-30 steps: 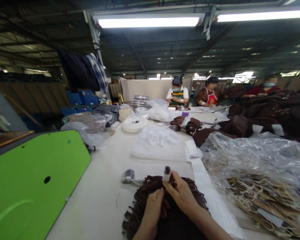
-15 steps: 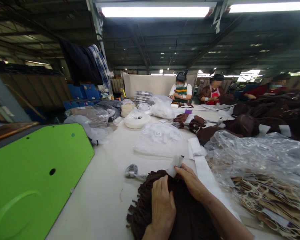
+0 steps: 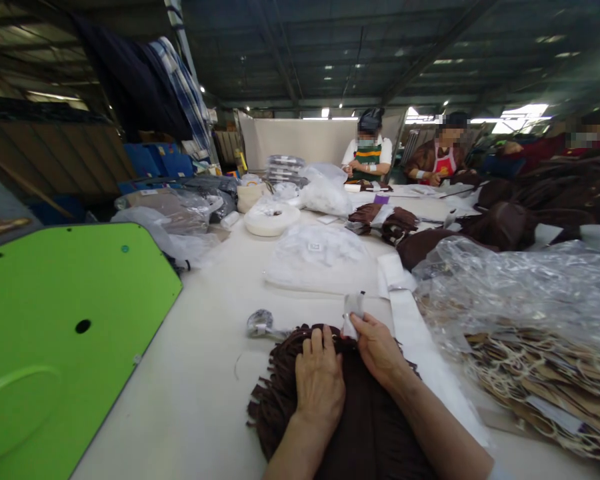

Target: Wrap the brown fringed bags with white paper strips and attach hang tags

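Note:
A dark brown fringed piece (image 3: 365, 413), soft like leather or suede, lies in front of me with strips along its edges; I cannot tell exactly what kind of article it is. My left hand (image 3: 320, 377) rests on its upper part, fingers stretched out flat near the top edge. At that edge, my right hand (image 3: 377, 347) pinches a pale grey-white wrapped strip (image 3: 353, 312) between thumb and fingers. The strip stands up, with a small dark tip on top. Just left of the fringe lies a grey wrapped loop (image 3: 260, 323), partly tucked behind the brown piece.
On the white table (image 3: 200, 367) lie a clear plastic bag (image 3: 320, 260) and a white tape roll (image 3: 271, 220). A green panel (image 3: 75, 320) stands left. Brown tags with cords (image 3: 535, 373) lie under plastic (image 3: 520, 287) at right. Co-workers, including a person (image 3: 367, 157), are across the table.
My left hand's fingers have moved up to the brown piece's top edge and flattened out. The pale strip stands more upright in my right hand. The view has tipped down.

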Demonstrator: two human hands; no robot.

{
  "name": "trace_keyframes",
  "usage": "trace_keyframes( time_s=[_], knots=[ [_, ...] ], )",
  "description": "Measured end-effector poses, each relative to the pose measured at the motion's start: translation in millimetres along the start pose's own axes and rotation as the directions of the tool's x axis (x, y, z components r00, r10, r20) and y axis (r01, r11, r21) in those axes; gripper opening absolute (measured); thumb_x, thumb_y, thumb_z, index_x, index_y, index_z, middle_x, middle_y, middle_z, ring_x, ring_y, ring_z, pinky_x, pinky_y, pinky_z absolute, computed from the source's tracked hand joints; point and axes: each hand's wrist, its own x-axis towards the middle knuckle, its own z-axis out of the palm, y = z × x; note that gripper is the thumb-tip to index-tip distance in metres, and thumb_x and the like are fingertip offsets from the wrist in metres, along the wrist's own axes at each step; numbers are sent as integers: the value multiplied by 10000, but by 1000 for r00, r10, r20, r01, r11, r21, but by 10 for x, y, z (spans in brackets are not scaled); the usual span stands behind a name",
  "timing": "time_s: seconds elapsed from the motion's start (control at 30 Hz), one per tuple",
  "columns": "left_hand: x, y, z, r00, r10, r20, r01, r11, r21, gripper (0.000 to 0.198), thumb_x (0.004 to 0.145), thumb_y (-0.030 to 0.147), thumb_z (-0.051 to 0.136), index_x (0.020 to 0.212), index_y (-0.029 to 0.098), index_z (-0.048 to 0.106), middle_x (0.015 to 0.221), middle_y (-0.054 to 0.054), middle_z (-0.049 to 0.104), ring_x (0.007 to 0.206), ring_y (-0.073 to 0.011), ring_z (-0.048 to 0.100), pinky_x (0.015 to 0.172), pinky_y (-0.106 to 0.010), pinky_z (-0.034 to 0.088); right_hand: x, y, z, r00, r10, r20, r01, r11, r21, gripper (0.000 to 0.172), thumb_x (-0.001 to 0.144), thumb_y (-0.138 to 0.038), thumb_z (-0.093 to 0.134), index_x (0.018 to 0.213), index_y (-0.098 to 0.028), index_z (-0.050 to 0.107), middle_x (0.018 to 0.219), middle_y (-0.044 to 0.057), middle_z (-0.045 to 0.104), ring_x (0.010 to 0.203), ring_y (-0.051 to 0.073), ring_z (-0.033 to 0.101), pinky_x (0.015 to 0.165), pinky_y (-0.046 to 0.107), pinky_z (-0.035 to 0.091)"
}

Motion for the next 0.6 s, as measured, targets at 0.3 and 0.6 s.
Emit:
trace_keyframes(
  time_s=[0.3,0.6],
  knots=[
    [-8,9,3,993,58,103,-67,994,87,463,910,237,442,1346,125,336,1274,-131,475,1000,-274,508,702,-438,521,-223,-35,-187,995,24,-96,-15,996,91,286,546,-346,799,672,-167,615,623,-32,575,541,88,510,522,211,434],
    [-26,-15,-42,998,56,13,-54,995,-81,440,878,141,442,1313,99,392,1237,-159,496,1016,-310,507,760,-499,498,-322,-206,-190,999,-19,38,26,983,-184,306,663,-400,729,869,-181,671,821,38,681,783,203,604,790,345,460]
  ],
)
